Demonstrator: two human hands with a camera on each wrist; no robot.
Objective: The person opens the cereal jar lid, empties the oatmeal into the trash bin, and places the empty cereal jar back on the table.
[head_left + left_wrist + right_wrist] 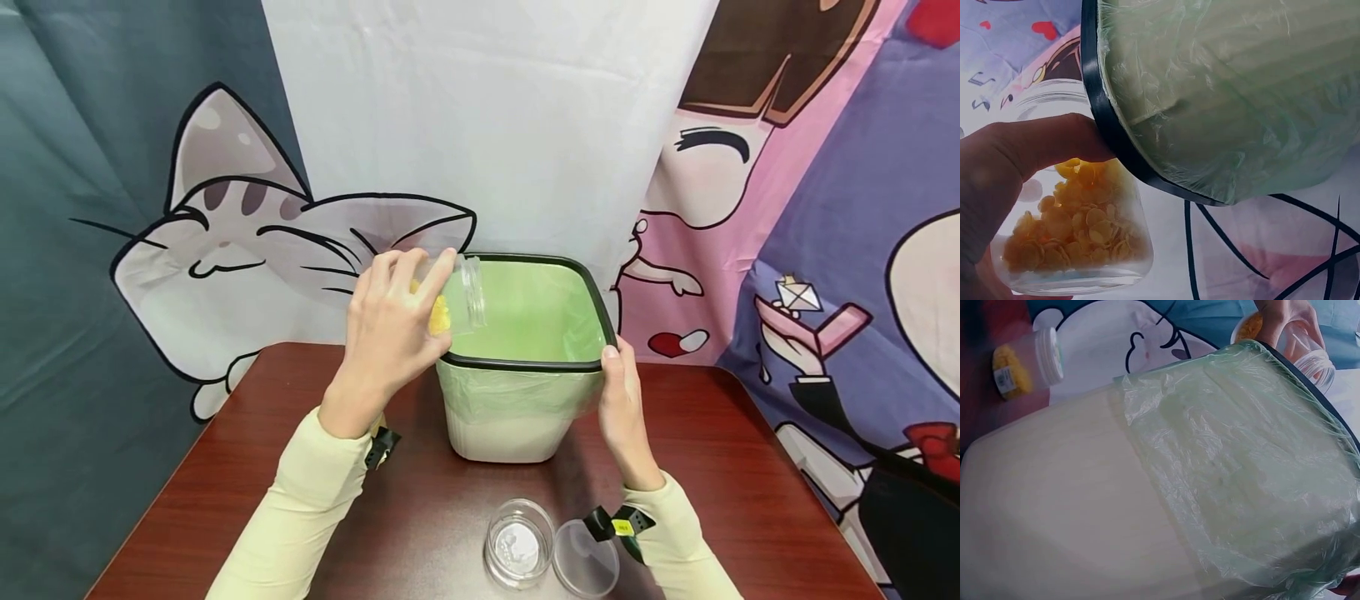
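Note:
My left hand (393, 321) grips a clear jar (471, 292) of yellow flakes, tipped on its side with its mouth over the left rim of a trash bin (510, 442). In the left wrist view the flakes (1079, 231) lie inside the jar, part of which the thumb covers. A thin green bag (517, 392) lines the pale bin and folds down outside its black rim. On the bin's right side, my right hand (622, 408) holds the rim near the front corner, thumb on top.
In front of the bin stand an open clear jar (519, 543) and, beside it, a round clear lid (587, 558). A lidded jar of yellow flakes (1013, 372) shows in the right wrist view. A printed cloth (495, 125) hangs behind the brown table (247, 500).

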